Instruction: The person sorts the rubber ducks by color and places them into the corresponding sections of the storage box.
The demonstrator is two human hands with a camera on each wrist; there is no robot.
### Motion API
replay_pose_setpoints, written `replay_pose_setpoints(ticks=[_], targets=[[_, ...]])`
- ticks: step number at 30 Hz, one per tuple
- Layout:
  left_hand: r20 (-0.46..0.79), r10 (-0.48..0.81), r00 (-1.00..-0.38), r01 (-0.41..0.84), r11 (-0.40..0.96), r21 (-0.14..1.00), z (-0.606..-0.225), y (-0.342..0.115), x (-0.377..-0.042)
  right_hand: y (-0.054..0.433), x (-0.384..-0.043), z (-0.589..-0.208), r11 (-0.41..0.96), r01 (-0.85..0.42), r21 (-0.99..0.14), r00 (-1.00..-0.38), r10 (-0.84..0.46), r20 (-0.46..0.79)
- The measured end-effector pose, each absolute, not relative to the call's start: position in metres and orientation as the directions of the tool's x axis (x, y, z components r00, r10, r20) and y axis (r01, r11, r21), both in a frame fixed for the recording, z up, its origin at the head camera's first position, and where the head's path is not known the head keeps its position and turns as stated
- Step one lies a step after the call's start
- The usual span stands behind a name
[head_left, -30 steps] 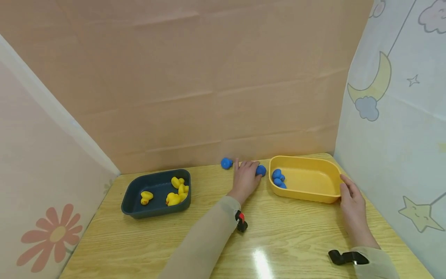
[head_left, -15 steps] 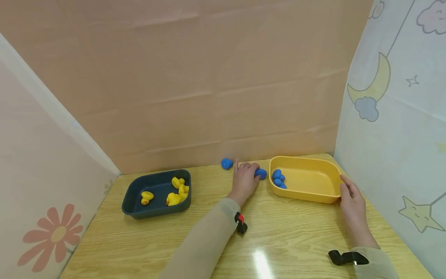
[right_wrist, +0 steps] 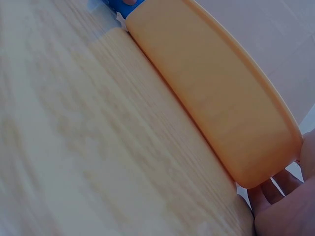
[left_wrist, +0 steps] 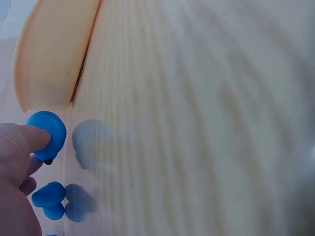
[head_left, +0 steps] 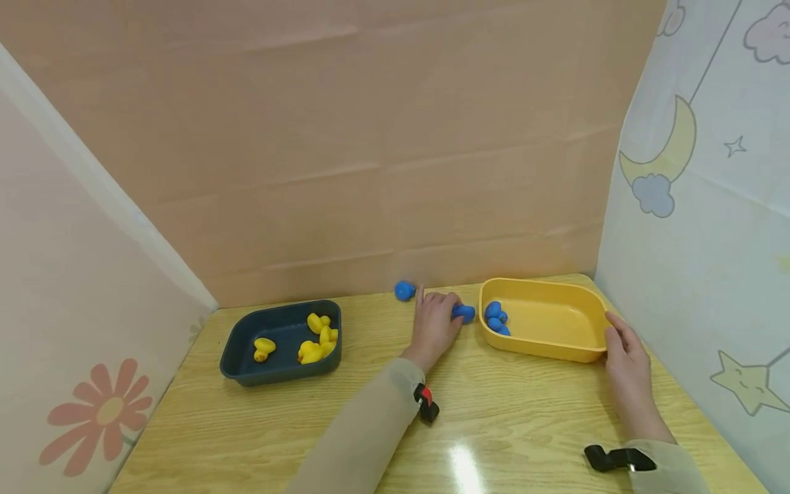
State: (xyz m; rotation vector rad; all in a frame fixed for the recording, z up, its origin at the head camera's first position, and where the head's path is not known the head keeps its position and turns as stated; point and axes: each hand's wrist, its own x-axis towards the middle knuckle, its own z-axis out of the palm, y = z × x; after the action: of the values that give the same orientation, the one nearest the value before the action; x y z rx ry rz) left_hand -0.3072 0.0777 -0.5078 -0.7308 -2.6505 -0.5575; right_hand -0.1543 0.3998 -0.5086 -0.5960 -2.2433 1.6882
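Note:
In the head view my left hand (head_left: 435, 324) is between the two bins and pinches a blue rubber duck (head_left: 464, 313) just left of the yellow bin (head_left: 543, 348). The left wrist view shows my thumb pressed on this duck (left_wrist: 55, 129), close over the table. Another blue duck (head_left: 404, 291) stands by the back wall, left of my fingers. Inside the yellow bin, blue ducks (head_left: 494, 310) lie at its left end. My right hand (head_left: 628, 363) holds the bin's right end, thumb near the rim (right_wrist: 295, 129) and fingers against the outer wall.
A dark blue-green bin (head_left: 271, 377) holding several yellow rubber ducks (head_left: 310, 352) stands on the left of the wooden table (head_left: 216, 439). Brown paper (head_left: 382, 171) rises behind the table. Printed panels (head_left: 685, 288) close in the sides.
The blue duck in my left hand has turned and shifted slightly down beside the yellow bin. My right hand stays at the bin's end. The head view has shifted a little.

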Motion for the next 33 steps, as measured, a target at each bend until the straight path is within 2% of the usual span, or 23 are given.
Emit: replay_pose_setpoints(ticks=[12,23,33], targets=[[0.445,0.31,-0.84,0.496,0.769,0.402,-0.499,0.067,-0.29,0.4,-0.155,-0.511,0.237,0.151,-0.96,-0.878,0.477,-0.02],[0.498,0.261,-0.827,0.52,0.69,0.502,-0.491,0.062,-0.269,0.4,-0.155,-0.509,0.233,0.153,-0.96,-0.877,0.479,-0.023],[0.541,0.298,-0.786,0.59,0.624,0.512,-0.48,0.085,-0.249,0.4,-0.154,-0.509,0.228,0.145,-0.963,-0.88,0.475,-0.02]])
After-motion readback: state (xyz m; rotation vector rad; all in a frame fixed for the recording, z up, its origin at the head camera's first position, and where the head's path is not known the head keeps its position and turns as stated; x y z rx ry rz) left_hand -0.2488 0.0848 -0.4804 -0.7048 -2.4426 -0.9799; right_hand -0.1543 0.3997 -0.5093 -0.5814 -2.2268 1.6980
